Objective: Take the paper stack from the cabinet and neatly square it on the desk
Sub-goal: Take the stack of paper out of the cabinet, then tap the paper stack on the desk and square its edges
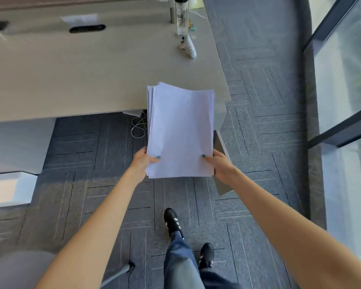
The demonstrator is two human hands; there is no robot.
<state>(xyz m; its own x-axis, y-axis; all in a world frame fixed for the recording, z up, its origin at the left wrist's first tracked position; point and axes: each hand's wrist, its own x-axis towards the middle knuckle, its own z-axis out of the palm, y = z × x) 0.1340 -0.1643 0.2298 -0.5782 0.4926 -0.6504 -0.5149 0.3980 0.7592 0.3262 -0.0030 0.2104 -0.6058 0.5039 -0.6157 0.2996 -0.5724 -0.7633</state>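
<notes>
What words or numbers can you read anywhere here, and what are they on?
None can be read.
Paper stack: top sheet looks blank from here.
White tube on the desk: dark marks, too blurred.
Clear bottle: markings too small.

A person is holding a paper stack (180, 130) in 2 bare hands, the left hand (143, 161) gripping its near left edge and the right hand (218, 163) its near right edge, thumbs lying on top. The sheets are sitting unevenly, their far end reaching over the desk (71, 76) corner. A clear bottle (182, 16) is standing at the desk's far right.
</notes>
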